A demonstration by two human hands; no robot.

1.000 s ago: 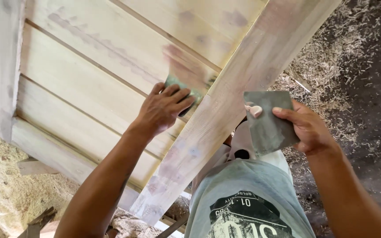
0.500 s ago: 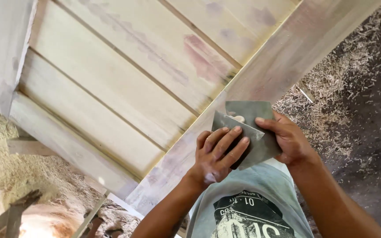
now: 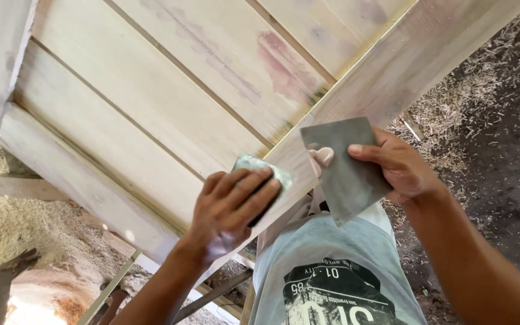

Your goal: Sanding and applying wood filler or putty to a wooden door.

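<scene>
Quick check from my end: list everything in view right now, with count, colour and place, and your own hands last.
Wooden panel: one, pale planks with a reddish stain, upper left and centre.
Frame rail: one, pale wood, running diagonally from upper right to lower centre.
Folded pad: one, grey-green, pressed on the rail's edge.
Flat sheet: one, grey, centre right.
Sawdust and shavings: pale, lower left; more on the dark ground, right.
Shirt: one, grey with a dark print, bottom centre.
Left hand: on the folded pad.
Right hand: pinching the flat sheet.
</scene>
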